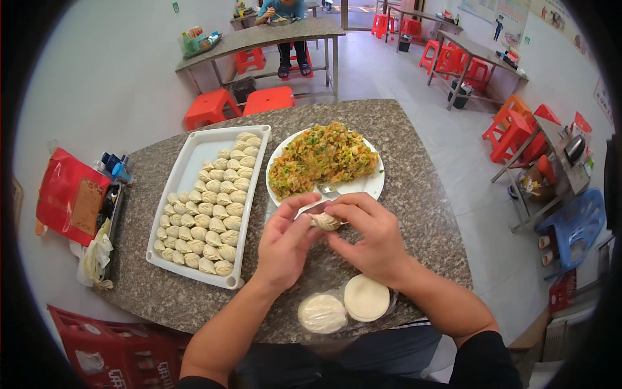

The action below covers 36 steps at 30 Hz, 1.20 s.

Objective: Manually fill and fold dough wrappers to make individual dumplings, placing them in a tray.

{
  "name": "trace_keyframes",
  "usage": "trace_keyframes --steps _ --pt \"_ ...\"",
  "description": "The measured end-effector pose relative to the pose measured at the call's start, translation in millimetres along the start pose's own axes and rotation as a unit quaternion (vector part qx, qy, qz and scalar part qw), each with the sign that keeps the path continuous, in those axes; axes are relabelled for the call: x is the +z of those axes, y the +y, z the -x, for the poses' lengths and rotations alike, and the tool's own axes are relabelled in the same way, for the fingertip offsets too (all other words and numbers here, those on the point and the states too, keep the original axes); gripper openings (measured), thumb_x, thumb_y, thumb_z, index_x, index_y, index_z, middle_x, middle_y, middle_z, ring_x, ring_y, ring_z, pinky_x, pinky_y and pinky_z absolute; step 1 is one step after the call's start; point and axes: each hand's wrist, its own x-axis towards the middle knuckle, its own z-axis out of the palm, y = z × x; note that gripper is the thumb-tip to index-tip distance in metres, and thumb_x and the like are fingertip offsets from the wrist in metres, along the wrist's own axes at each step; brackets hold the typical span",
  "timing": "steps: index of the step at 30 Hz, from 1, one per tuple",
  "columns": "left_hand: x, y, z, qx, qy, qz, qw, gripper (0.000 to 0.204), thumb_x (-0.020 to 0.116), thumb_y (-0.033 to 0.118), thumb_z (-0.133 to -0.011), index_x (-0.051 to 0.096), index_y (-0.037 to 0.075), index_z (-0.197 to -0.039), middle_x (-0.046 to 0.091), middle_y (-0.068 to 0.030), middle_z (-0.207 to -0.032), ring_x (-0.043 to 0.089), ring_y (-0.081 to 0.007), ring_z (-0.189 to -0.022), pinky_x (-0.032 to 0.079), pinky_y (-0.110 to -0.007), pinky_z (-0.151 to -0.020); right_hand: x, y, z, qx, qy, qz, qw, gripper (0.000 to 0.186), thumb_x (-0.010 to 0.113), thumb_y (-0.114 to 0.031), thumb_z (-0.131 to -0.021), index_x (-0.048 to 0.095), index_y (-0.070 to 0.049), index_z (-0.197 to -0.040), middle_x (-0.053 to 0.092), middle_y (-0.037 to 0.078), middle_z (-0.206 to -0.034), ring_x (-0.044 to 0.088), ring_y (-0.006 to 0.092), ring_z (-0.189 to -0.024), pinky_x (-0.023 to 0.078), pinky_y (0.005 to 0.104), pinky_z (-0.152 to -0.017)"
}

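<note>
A pleated dumpling (326,222) is pinched between my two hands above the speckled stone table. My left hand (285,243) grips its left end with thumb and fingers. My right hand (366,232) presses the folds from the other side, fingers closed. Just beyond, a white plate (370,187) bears a heap of chopped vegetable filling (324,159), and the metal end of a utensil (330,189) shows at its near edge. On the left, rows of finished dumplings (206,220) lie in a white tray (193,155). Two stacks of round wrappers (367,298) sit near my right forearm.
At the table's left edge are a red box (71,194) and a plastic bag (97,256). A red crate (120,347) stands below left. Red stools (212,107) and a seated person (285,13) are at the far table. A blue chair (573,227) stands at right.
</note>
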Motion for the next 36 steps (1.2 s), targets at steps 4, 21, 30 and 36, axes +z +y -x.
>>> trace_keyframes --steps 4,21,30,36 --pt "-7 5 -6 0.023 0.145 0.029 0.989 0.027 0.060 0.020 -0.109 0.055 0.006 -0.131 0.061 -0.0048 -0.120 0.066 -0.0131 -0.100 0.056 -0.030 -0.085 12 5 -20 -0.017 0.004 -0.001 1.000 0.041 0.086 -0.003 -0.075 0.072 -0.003 -0.115 0.072 0.015 -0.112 0.074 0.0335 -0.096 0.061 0.0405 -0.083" --pt "-31 -21 -11 0.062 0.172 -0.099 0.978 0.031 0.067 0.000 -0.101 0.056 0.002 -0.129 0.055 -0.0008 -0.105 0.050 -0.0011 -0.075 0.043 -0.018 -0.065 216 81 -287 -0.092 -0.342 0.148 0.923 0.039 0.080 -0.031 -0.085 0.078 -0.007 -0.115 0.081 0.013 -0.096 0.078 0.0283 -0.091 0.060 0.0398 -0.086" --pt "-34 -20 -13 0.055 0.168 -0.146 0.973 0.034 0.068 0.002 -0.099 0.056 0.001 -0.131 0.055 -0.0019 -0.108 0.051 -0.0016 -0.073 0.044 -0.018 -0.063 226 78 -287 -0.072 -0.336 0.189 0.920 0.028 0.072 -0.034 -0.092 0.082 -0.012 -0.107 0.080 0.011 -0.101 0.076 0.0309 -0.095 0.059 0.0428 -0.085" --pt "-26 -27 -15 0.059 0.155 -0.145 0.975 0.032 0.068 0.003 -0.099 0.057 0.001 -0.129 0.057 -0.0026 -0.108 0.052 -0.0025 -0.074 0.045 -0.020 -0.064 194 78 -273 -0.115 -0.335 0.242 0.903 0.032 0.076 -0.029 -0.093 0.079 -0.008 -0.117 0.079 0.013 -0.103 0.074 0.0329 -0.095 0.058 0.0436 -0.085"
